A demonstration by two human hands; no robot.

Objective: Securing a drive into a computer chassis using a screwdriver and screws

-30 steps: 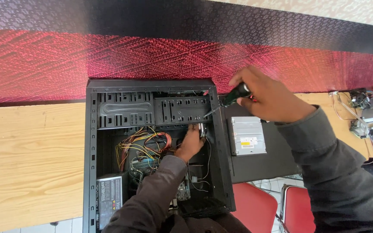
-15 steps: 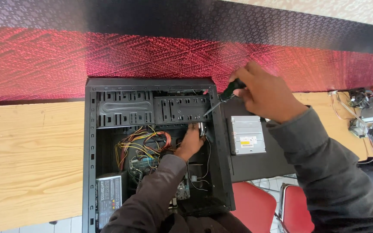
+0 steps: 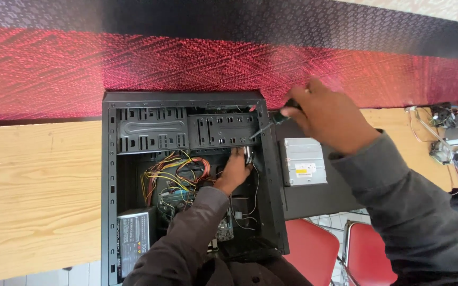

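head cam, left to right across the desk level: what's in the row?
Bare wooden tabletop → open black computer case → left hand inside it → grey optical drive → loose circuit boards and cables at the far right.

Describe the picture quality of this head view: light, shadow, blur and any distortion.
Head view: even daylight on the wooden table; the open computer case interior sits in shadow, its wire bundle dim; the right hand with the screwdriver is slightly motion-blurred; the left hand is sharper; the table edge tilts from wide-angle skew; no strong glare.
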